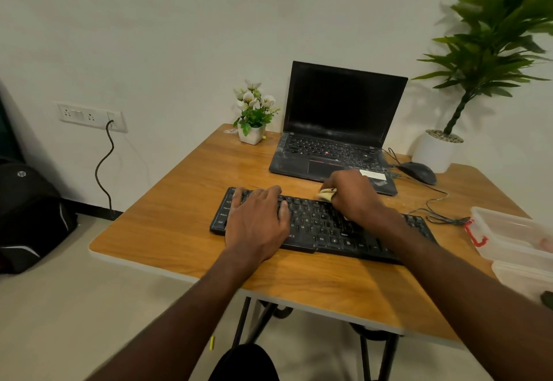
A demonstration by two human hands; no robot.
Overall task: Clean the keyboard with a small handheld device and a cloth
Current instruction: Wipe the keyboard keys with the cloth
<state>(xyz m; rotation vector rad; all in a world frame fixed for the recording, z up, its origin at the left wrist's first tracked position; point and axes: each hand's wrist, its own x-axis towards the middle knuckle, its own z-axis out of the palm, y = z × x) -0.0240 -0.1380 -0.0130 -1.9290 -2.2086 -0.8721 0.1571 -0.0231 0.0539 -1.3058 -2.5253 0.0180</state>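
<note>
Most of the small yellowish cloth point(327, 194) is hidden inside the right hand point(354, 193); only a crumpled corner pokes out on the hand's left side, so its full size and shape cannot be made out. The right forearm covers part of the right half of the flat black computer keyboard point(321, 226), and the left hand point(258, 219) hides much of its left half. At the right edge of the view, two clear plastic storage boxes point(514, 237), one with a red clasp, are cut off by the frame, and their contents are too blurred to name.

The left hand lies palm down on the keyboard with fingers straight and spread, pressing on the keys and gripping nothing. The right hand is curled into a fist around the cloth, knuckles up, at the keyboard's far edge near its middle. The keyboard lies on the square wooden table point(179, 231), just in front of the open black laptop point(338, 123)
</note>
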